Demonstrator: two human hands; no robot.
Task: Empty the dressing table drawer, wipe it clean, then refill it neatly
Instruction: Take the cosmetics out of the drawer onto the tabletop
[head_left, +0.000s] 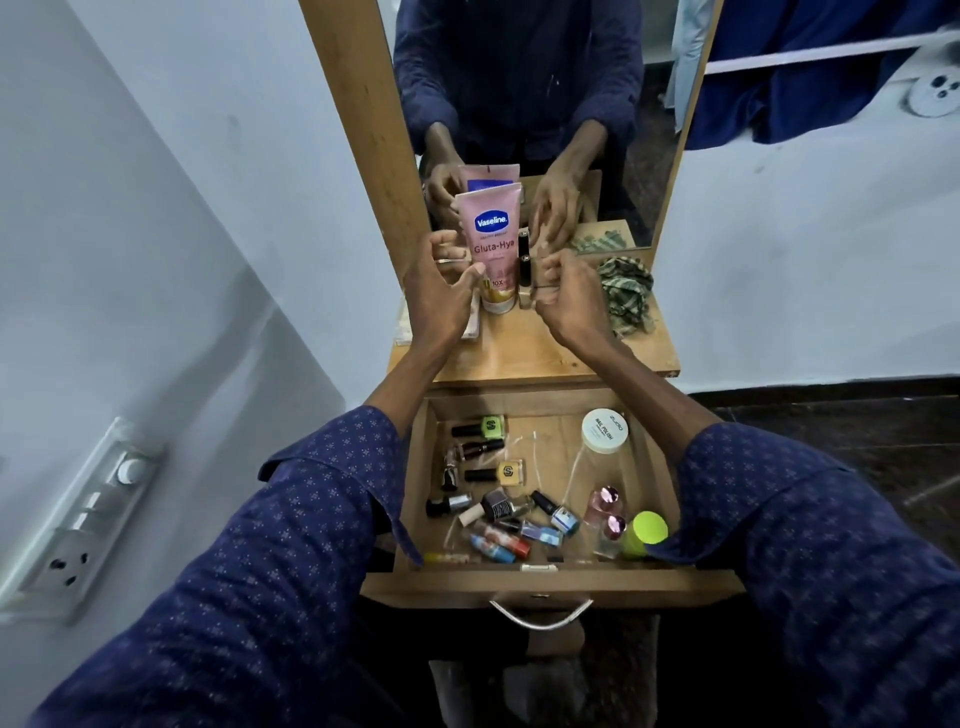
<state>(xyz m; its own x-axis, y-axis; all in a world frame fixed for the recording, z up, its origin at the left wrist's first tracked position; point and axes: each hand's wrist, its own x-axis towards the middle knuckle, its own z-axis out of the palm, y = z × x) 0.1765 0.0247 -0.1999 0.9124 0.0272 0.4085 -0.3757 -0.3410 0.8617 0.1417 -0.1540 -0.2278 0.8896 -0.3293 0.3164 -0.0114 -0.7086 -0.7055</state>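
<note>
A person's left hand (441, 291), at centre frame, has its grip apart, fingers loosely spread just beside a pink Vaseline tube (491, 244) that stands cap-down on the wooden surface (524, 353) against the mirror (524, 104). The thumb tip lies at the tube's lower edge; whether it touches cannot be told from this angle. The right hand (566, 296), just right of centre, has its grip curled together near a dark lipstick (524, 260) standing upright beside the tube, and it may be pinching something small, though the fingers hide that. A crumpled green checked cloth (626, 296) lies on the surface to the right of that hand. Both arms wear dark blue patterned sleeves (291, 545) reaching in from the lower corners of the frame.

Below the hands, in the lower middle of the frame, the drawer (550, 584) stands pulled out, its metal handle (540, 616) at the front. Inside lie scattered nail polish bottles (498, 506), among them a lime-green one (491, 427) and a yellow one (506, 473) toward the back left. A clear jar with a white lid (604, 431) lies at the back right, and a lime-green capped container (644, 534) sits in the front right corner beside two pink-topped bottles (605, 506). A wall switch panel (88, 514) shows at lower left.
</note>
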